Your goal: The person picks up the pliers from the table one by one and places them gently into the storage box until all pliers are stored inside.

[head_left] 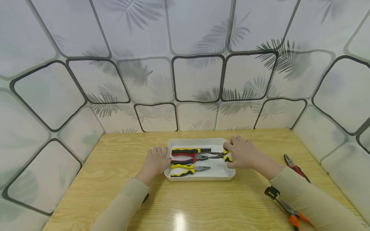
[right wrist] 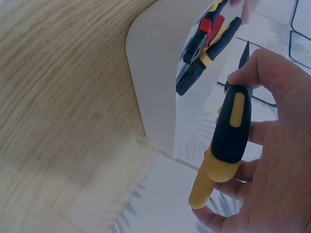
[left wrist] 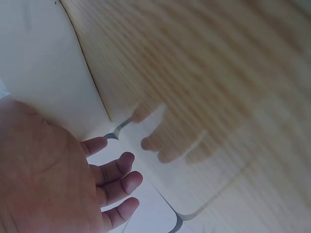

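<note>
Half hiding yellow-and-black-handled grey long-nose pliers (head_left: pixel 221 155) behind the right hand (head_left: pixel 241 153), curled round their handles over the right side of the white rectangular tray (head_left: pixel 199 178); cutting off orange-handled grey pliers (head_left: pixel 294 221) at the head view's lower edge. Touching the tray's left end with a relaxed, loosely extended left hand (head_left: pixel 154 161).

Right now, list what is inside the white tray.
Inside the white tray: a yellow-black tool at the back, red-black pliers in the middle, yellow-black pliers in front. The right hand, holding other pliers, hides part of the tray's right end.
</note>
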Demonstrator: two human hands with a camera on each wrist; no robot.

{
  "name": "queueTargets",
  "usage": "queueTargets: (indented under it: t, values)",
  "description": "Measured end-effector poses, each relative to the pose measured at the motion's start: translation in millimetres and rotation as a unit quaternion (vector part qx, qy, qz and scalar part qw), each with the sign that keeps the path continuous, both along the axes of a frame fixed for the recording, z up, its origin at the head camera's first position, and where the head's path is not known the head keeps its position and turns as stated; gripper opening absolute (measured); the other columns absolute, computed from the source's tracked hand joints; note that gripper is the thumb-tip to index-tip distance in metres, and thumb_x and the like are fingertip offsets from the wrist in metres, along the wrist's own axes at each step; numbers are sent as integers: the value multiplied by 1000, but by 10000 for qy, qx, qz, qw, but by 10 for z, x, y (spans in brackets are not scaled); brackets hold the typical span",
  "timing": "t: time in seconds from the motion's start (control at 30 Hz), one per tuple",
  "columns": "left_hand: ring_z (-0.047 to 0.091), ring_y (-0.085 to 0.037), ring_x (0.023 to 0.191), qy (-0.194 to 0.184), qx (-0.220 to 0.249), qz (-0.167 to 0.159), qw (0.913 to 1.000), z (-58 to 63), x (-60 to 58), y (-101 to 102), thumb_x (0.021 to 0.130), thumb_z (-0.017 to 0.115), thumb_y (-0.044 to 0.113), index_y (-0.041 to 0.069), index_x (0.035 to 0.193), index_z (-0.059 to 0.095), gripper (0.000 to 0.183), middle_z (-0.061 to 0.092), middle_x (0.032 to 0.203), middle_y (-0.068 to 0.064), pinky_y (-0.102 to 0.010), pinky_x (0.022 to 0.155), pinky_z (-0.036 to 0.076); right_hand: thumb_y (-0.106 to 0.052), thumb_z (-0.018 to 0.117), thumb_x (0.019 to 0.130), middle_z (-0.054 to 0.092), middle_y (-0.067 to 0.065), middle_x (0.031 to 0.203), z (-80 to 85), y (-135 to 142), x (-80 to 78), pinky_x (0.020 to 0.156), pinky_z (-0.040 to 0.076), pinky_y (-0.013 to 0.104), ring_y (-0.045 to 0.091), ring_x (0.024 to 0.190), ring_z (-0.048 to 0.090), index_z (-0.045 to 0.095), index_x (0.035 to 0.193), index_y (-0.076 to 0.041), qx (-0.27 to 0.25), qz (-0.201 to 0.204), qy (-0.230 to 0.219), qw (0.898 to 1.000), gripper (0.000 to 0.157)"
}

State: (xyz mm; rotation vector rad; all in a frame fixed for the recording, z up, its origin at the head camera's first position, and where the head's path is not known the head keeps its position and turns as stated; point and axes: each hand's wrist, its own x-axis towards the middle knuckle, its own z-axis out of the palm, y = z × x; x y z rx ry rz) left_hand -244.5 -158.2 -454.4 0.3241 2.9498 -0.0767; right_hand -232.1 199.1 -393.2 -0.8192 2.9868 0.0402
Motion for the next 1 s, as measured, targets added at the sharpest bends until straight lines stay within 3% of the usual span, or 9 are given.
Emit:
queueTargets:
  t: [0.37,0.67,1.0]
  values:
    - [47,-45,142,71,13,10,10000,-13,-2,3,112,44,44,3,158,38,62,54,146,-28,-62,120,33,-41,82,83,50,7,105,1,-95,39,74,42,54,28,98,46,58,111,-21,121,212,-4,9997,41]
    - [48,-45,141,84,1,-11,10000,10,13,11,112,45,43,3,158,39,61,54,144,-28,-62,119,34,-41,81,83,46,4,101,-66,-163,59,68,37,45,25,93,44,57,108,-21,120,339,-51,9993,40]
    - [50,-44,139,148,36,-15,9999,17,25,11,111,46,42,2,155,41,60,56,141,-27,-62,117,36,-42,84,83,48,4,102,-123,-268,86,69,37,46,23,92,41,56,109,-20,174,330,-236,9990,43]
